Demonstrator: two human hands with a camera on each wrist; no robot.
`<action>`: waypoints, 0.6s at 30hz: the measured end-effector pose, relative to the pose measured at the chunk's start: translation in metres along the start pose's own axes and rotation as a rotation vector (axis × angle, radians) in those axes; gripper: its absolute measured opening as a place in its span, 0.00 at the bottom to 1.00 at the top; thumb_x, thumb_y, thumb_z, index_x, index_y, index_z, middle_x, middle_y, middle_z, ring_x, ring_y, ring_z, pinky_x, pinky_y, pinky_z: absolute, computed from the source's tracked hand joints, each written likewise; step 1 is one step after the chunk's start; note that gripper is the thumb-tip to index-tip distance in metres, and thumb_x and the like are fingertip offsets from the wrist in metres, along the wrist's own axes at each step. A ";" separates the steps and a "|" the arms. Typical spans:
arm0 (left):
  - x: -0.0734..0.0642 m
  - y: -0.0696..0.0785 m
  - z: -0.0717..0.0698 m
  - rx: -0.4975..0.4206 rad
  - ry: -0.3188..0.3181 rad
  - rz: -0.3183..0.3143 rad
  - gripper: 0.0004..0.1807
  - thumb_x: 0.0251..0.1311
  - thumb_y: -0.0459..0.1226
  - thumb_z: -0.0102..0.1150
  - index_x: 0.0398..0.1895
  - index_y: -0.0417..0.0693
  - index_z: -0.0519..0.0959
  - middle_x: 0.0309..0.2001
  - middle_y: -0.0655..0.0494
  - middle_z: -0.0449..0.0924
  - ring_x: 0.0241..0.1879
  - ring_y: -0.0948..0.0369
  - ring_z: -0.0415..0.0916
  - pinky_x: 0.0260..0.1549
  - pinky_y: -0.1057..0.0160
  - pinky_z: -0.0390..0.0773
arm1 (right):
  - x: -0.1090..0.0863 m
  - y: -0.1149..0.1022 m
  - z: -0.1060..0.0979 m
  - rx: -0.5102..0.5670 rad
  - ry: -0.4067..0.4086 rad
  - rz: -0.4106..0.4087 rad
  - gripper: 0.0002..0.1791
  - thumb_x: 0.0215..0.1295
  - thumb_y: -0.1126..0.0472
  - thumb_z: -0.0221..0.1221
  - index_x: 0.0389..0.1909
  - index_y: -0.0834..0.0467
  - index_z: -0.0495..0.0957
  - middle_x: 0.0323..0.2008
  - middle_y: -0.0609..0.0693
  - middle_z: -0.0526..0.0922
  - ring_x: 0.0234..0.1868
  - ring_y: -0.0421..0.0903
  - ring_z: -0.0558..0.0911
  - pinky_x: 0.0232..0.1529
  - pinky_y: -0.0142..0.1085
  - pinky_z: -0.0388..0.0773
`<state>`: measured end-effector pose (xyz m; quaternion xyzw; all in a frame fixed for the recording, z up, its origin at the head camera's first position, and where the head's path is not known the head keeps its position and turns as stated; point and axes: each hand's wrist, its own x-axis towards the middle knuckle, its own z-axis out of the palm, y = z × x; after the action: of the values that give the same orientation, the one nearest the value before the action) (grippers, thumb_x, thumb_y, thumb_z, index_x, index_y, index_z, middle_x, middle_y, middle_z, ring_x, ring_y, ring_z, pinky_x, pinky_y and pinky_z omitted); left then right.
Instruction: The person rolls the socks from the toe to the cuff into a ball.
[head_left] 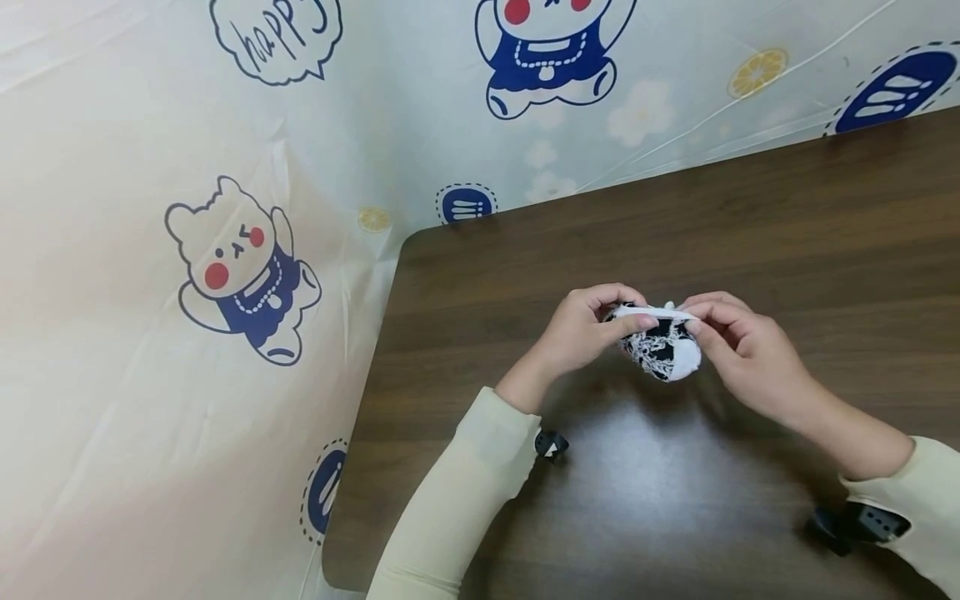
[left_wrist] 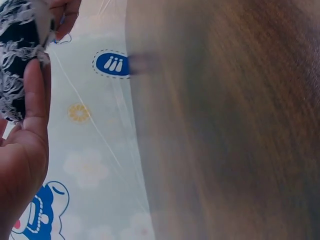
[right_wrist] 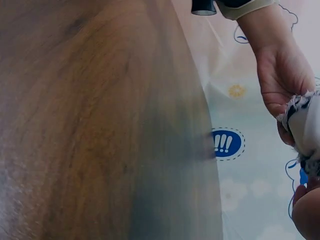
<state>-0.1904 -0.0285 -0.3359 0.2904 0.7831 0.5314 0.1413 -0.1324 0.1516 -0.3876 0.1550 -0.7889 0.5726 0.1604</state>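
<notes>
Over the table, both hands hold a small black-and-white sock (head_left: 660,350) with shaggy loose white threads on its surface, as if inside out. The left hand (head_left: 581,329) grips its left end, thumb in front along the white top edge and fingers behind. At the opposite end, the right hand (head_left: 757,358) pinches the white edge between thumb and fingers. In the left wrist view the sock (left_wrist: 12,65) lies against the left hand's fingers. The right wrist view has the sock's pale side (right_wrist: 306,125) between the two hands, cut off by the frame edge.
A dark wood-grain table (head_left: 480,283) lies beneath the hands, with a rounded far-left corner. Behind and left of it hangs a pale curtain-like sheet (head_left: 390,108) printed with cartoon bears. Black devices (head_left: 551,444) sit at both wrists by the cream sleeves.
</notes>
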 end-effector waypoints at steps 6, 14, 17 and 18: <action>-0.001 0.007 0.000 0.169 -0.002 0.057 0.05 0.49 0.33 0.58 0.28 0.40 0.76 0.27 0.55 0.73 0.24 0.64 0.66 0.23 0.72 0.68 | -0.003 0.002 0.002 0.001 -0.040 0.017 0.07 0.57 0.72 0.51 0.36 0.65 0.75 0.44 0.51 0.68 0.46 0.37 0.66 0.38 0.20 0.65; 0.006 -0.007 0.005 0.226 0.001 0.143 0.06 0.54 0.35 0.54 0.22 0.43 0.74 0.24 0.58 0.74 0.22 0.68 0.66 0.22 0.73 0.67 | -0.007 0.006 0.004 -0.132 -0.038 -0.042 0.08 0.56 0.72 0.52 0.36 0.60 0.74 0.42 0.47 0.73 0.40 0.33 0.71 0.34 0.20 0.66; 0.011 -0.022 0.007 0.233 0.035 0.180 0.07 0.54 0.38 0.54 0.21 0.47 0.74 0.21 0.61 0.72 0.20 0.68 0.63 0.20 0.72 0.65 | -0.008 0.006 0.005 -0.179 -0.005 -0.057 0.10 0.55 0.74 0.53 0.36 0.59 0.74 0.41 0.47 0.74 0.33 0.33 0.72 0.28 0.21 0.67; 0.012 -0.025 0.007 0.227 0.049 0.192 0.07 0.54 0.38 0.54 0.21 0.48 0.74 0.21 0.61 0.71 0.20 0.68 0.63 0.19 0.72 0.65 | -0.008 0.006 0.005 -0.180 -0.001 -0.051 0.10 0.55 0.74 0.53 0.37 0.59 0.73 0.41 0.48 0.75 0.30 0.33 0.72 0.25 0.22 0.67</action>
<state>-0.2038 -0.0227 -0.3609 0.3651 0.8101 0.4573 0.0366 -0.1281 0.1488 -0.3983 0.1601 -0.8331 0.4949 0.1881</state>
